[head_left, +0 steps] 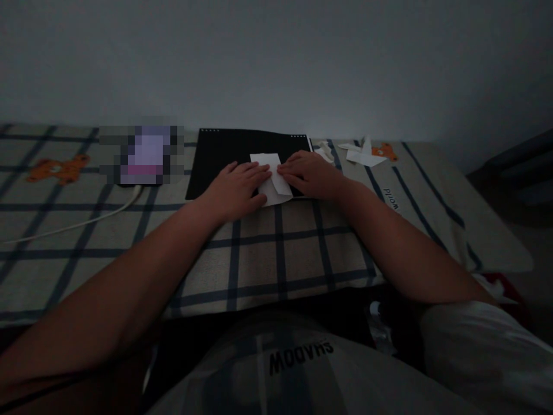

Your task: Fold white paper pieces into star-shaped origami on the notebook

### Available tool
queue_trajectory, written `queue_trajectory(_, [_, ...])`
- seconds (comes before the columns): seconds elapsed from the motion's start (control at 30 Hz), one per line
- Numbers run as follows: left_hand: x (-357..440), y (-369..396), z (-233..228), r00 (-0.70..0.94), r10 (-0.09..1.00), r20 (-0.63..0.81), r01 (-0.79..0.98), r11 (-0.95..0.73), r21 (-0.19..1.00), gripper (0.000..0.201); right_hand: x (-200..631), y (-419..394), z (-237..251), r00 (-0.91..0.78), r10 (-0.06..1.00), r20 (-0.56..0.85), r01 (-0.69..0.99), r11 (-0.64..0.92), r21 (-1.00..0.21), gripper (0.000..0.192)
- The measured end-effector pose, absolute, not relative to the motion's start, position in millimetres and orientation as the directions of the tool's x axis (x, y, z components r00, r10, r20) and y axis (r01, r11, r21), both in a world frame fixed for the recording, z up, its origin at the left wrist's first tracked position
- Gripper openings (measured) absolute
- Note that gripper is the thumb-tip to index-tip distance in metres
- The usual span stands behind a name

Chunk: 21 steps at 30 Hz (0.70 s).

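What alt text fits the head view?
Two bare hands, left hand and right hand, press flat on a folded white paper lying on a black board atop a plaid cloth. Other folded paper pieces lie to the right, a white cable to the left.

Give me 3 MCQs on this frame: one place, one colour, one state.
1. Where does the folded white paper lie?
A. on the black board
B. on the white cable
C. beside the orange bear print

2. What colour are the stripes on the checked cloth?
A. red
B. dark blue
C. yellow

3. How are the two hands placed?
A. both lifted in the air
B. both pressed flat on the paper
C. one holding the cable

Key:
1 A, the paper rests on the black board, its lower edge overhanging.
2 B, dark blue lines cross the pale cloth.
3 B, the left hand and right hand lie on the paper, fingertips nearly meeting.
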<state>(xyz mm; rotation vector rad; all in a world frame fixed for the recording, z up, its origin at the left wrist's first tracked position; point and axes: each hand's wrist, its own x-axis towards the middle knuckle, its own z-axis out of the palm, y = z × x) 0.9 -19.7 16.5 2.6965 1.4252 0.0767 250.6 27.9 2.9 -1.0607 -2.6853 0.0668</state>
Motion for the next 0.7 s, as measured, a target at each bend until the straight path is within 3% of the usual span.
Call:
queue_trajectory(0.43, [0, -19, 6, 0.561, 0.823, 0.085, 0.819, -0.567, 0.084, 0.075, 246, 33, -8, -0.669, 0.730, 0.136, 0.708, 0.683, -0.179, 0.053])
queue_trajectory(0.7, [-5, -21, 13, 0.601, 0.799, -0.005, 0.798, -0.600, 0.050, 0.073, 246, 32, -6, -0.683, 0.722, 0.105, 0.704, 0.690, -0.167, 0.054])
